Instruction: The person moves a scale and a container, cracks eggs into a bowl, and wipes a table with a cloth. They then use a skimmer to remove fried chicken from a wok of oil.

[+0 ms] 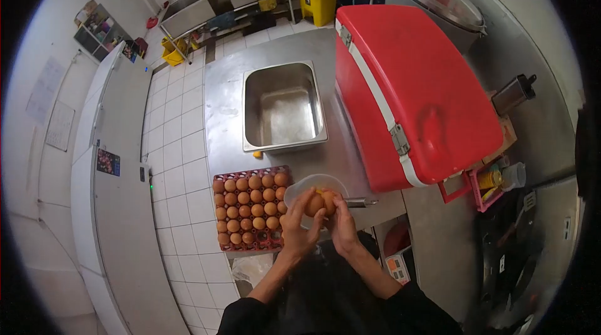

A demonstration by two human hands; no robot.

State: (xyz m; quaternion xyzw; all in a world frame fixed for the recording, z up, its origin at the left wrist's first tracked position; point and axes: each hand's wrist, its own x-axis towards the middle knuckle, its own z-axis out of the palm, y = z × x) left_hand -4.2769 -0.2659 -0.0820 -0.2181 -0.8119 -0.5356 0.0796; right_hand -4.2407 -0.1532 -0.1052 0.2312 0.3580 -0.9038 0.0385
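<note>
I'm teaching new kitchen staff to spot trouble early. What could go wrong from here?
Shell might drop into the bowl, as the left hand and right hand hold a brown egg above it. The metal handle juts out beside the bowl, so the right hand could catch it. The egg tray sits close by the left hand, so a careless bump could crack eggs.

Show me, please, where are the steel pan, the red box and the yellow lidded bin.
Steel pan (286, 113): head view, bare inside bottom.
Red box (413, 78): head view, upper face.
Yellow lidded bin (319, 9): head view, front side.
</note>
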